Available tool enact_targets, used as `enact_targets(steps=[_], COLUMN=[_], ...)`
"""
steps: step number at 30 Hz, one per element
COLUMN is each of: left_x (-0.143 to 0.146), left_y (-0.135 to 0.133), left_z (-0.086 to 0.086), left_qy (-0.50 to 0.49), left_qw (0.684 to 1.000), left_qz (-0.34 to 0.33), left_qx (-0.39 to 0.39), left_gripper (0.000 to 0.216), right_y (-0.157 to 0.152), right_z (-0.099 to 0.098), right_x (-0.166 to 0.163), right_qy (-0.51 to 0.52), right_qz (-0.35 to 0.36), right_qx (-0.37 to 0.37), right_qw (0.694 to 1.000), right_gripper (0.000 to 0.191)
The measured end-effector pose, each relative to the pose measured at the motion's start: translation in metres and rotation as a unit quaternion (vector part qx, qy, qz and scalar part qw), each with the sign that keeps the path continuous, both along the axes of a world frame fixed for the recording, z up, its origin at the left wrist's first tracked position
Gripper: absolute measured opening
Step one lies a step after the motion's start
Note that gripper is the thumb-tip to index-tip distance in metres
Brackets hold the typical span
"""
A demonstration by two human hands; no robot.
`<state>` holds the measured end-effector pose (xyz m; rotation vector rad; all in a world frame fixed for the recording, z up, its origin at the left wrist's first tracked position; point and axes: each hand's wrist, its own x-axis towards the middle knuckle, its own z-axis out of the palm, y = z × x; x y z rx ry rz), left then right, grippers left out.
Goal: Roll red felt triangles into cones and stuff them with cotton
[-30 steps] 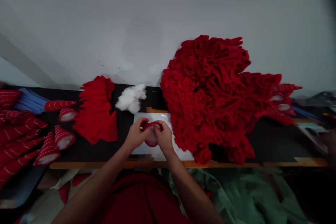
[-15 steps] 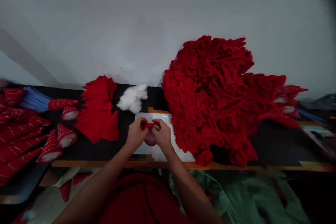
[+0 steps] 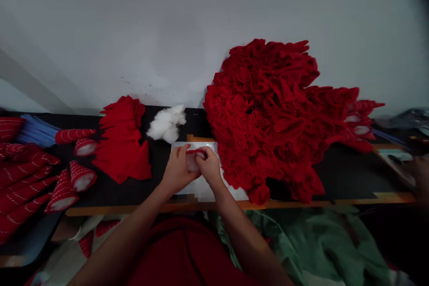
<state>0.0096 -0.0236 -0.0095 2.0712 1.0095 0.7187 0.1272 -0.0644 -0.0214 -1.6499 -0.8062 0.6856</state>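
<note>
Over a white sheet, my left hand is closed around one side of a small red fabric piece with a pale, whitish face. The fingers of my right hand pinch its upper right edge. Most of the piece is hidden by my hands, so its full shape does not show. Just behind to the left lies a clump of white stuffing. To the right of my hands rises a big heap of red fabric pieces.
Left of the stuffing is a stack of flat red fabric. Farther left lie stuffed red cones with white stitching and a bundle of blue strips. Another person's hand shows at the right edge. Green cloth hangs below the table edge.
My left hand has shifted from pinching the fabric piece's top edge to cupping its side. My right fingers have curled in along the rim. Another person's hand has appeared at the far right.
</note>
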Motion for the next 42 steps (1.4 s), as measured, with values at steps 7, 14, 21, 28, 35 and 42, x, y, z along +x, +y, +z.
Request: enact_targets(steps=[7, 14, 21, 28, 35, 42], left_x=[0.001, -0.013, -0.016, -0.022, -0.017, -0.026], left_y=[0.008, 0.015, 0.019, 0.018, 0.007, 0.006], left_z=[-0.01, -0.003, -0.006, -0.018, -0.017, -0.011], left_qy=[-0.022, -0.037, 0.019, -0.027, -0.016, 0.0], left_qw=[0.998, 0.986, 0.993, 0.985, 0.989, 0.992], left_qz=[0.042, -0.061, -0.032, 0.057, 0.066, -0.008], left_qx=[-0.05, -0.148, -0.109, -0.161, -0.131, -0.129], left_gripper=[0.059, 0.067, 0.026, 0.021, 0.016, 0.032], right_y=[-0.002, -0.001, 0.002, -0.012, -0.011, -0.014], right_z=[0.005, -0.005, -0.005, -0.01, -0.015, -0.022], right_x=[-0.001, -0.005, -0.013, -0.015, -0.02, -0.017], right_qy=[0.086, 0.071, 0.04, -0.083, -0.129, -0.089], right_qz=[0.127, 0.133, 0.144, 0.081, 0.003, 0.018], right_qx=[0.034, 0.054, 0.079, 0.011, -0.019, 0.006], right_qw=[0.988, 0.987, 0.986, 0.993, 0.991, 0.996], right_gripper=[0.035, 0.044, 0.038, 0.049, 0.035, 0.041])
